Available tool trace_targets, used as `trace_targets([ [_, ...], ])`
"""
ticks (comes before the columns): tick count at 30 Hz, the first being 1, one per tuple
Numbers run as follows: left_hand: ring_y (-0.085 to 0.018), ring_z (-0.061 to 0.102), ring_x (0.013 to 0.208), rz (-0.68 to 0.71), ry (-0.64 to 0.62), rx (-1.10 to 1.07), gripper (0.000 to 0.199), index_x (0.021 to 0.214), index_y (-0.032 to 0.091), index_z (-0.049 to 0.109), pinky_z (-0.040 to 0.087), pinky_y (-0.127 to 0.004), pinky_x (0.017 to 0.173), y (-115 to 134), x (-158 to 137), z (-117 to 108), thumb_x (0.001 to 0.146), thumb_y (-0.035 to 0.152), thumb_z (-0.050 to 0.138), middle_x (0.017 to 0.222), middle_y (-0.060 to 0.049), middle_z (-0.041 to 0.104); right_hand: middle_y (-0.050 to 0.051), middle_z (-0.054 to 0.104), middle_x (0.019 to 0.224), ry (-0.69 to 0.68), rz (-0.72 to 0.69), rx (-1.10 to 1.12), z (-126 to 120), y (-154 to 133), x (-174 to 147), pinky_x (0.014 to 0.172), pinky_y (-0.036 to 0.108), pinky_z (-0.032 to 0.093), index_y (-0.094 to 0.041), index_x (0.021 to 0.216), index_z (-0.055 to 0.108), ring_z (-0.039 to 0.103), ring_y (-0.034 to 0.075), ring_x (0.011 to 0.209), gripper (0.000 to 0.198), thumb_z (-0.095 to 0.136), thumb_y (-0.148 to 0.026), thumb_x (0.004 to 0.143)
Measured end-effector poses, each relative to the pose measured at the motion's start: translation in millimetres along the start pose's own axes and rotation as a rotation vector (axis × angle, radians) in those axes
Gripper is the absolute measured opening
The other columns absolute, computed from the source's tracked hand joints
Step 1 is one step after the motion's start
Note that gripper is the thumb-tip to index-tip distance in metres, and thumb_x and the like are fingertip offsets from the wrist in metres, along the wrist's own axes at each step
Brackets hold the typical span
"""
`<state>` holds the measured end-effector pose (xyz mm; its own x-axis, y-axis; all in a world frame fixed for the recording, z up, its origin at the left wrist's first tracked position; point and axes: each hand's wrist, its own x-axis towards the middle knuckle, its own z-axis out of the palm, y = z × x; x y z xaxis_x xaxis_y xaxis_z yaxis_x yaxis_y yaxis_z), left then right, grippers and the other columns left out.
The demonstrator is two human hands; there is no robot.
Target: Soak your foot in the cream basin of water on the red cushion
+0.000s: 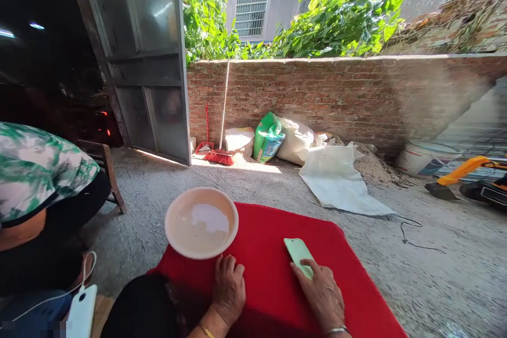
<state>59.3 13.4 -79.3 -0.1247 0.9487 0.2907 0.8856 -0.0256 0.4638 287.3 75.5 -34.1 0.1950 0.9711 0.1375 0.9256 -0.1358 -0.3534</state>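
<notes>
Grip: left hand half-curled, right hand clasping a flat, pale-green, round-cornered phone.
At left, a round, pale-pink plastic basin holds water; just below its rim the left hand lies palm down, fingers forward, any hold hidden from view. Rightward, over red cloth, the phone slants beneath the right hand, which reaches forward and leftward, thumb along the near-left edge, index finger across.
</notes>
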Motion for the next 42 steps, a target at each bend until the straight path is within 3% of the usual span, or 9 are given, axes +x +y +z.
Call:
trace_targets([
  [6,-0.018,0.058,0.107,0.029,0.067,0.013,0.026,0.091,0.026,0.069,0.037,-0.042,0.111,-5,1,8,0.081,0.010,0.051,0.104,0.000,0.066,0.004,0.065,0.091,0.047,-0.353,0.047,30,-58,-16,0.075,0.030,0.047,-0.029,0.093,0.070,0.064,0.020,0.081,0.022,0.058,-0.045,0.085],
  [9,-0.018,0.058,0.106,0.031,0.057,0.017,0.026,0.090,0.026,0.069,0.038,-0.042,0.111,-5,0,9,0.082,0.010,0.050,0.103,-0.001,0.066,0.005,0.065,0.091,0.015,-0.420,0.003,32,-71,-11,0.075,0.030,0.047,-0.029,0.094,0.071,0.064,0.021,0.082,0.022,0.059,-0.045,0.084],
  [12,-0.019,0.057,0.108,0.023,0.036,0.029,0.024,0.092,0.026,0.068,0.037,-0.043,0.111,-2,0,7,0.083,0.012,0.050,0.106,-0.001,0.066,0.007,0.065,0.097,-0.029,-0.291,-0.073,23,-60,3,0.077,0.032,0.047,-0.028,0.100,0.070,0.065,0.023,0.087,0.026,0.054,-0.045,0.087],
  [18,-0.018,0.056,0.110,-0.001,-0.020,0.053,0.023,0.094,0.027,0.067,0.035,-0.041,0.112,2,1,2,0.081,0.013,0.053,0.107,0.000,0.065,0.009,0.063,0.096,-0.023,0.049,-0.070,3,-1,21,0.074,0.038,0.050,-0.028,0.110,0.068,0.066,0.026,0.086,0.045,0.039,-0.055,0.090],
  [22,-0.018,0.056,0.108,0.033,0.043,0.063,0.023,0.093,0.026,0.067,0.037,-0.041,0.111,-2,0,7,0.081,0.012,0.053,0.105,0.000,0.065,0.010,0.063,0.099,0.006,0.025,-0.017,6,8,10,0.076,0.038,0.050,-0.026,0.108,0.069,0.065,0.026,0.088,0.045,0.041,-0.055,0.088],
  [28,-0.018,0.058,0.101,0.082,0.171,0.046,0.022,0.087,0.027,0.067,0.040,-0.040,0.106,-9,0,16,0.080,0.011,0.053,0.097,0.001,0.066,0.006,0.064,0.096,0.029,-0.220,0.137,33,-25,-12,0.079,0.033,0.048,-0.028,0.095,0.069,0.064,0.022,0.086,0.029,0.053,-0.050,0.084],
  [33,-0.018,0.056,0.106,0.050,0.122,0.052,0.024,0.089,0.026,0.067,0.037,-0.040,0.109,-5,-1,12,0.081,0.011,0.051,0.103,0.000,0.066,0.005,0.064,0.095,0.026,-0.317,0.132,43,-44,-13,0.079,0.032,0.048,-0.028,0.094,0.069,0.063,0.021,0.086,0.025,0.055,-0.047,0.084],
  [36,-0.019,0.055,0.109,0.021,0.036,0.051,0.024,0.092,0.026,0.068,0.035,-0.041,0.111,0,-1,5,0.083,0.014,0.050,0.105,-0.001,0.065,0.006,0.064,0.099,0.008,-0.247,0.075,36,-39,-3,0.080,0.033,0.048,-0.028,0.098,0.069,0.064,0.022,0.087,0.029,0.051,-0.048,0.086],
  [42,-0.019,0.054,0.109,0.014,-0.032,0.062,0.023,0.095,0.027,0.066,0.032,-0.040,0.112,5,1,-3,0.083,0.015,0.050,0.107,0.000,0.065,0.011,0.065,0.098,0.010,0.036,-0.039,10,-2,18,0.076,0.040,0.051,-0.027,0.106,0.070,0.065,0.028,0.089,0.043,0.042,-0.054,0.088],
])
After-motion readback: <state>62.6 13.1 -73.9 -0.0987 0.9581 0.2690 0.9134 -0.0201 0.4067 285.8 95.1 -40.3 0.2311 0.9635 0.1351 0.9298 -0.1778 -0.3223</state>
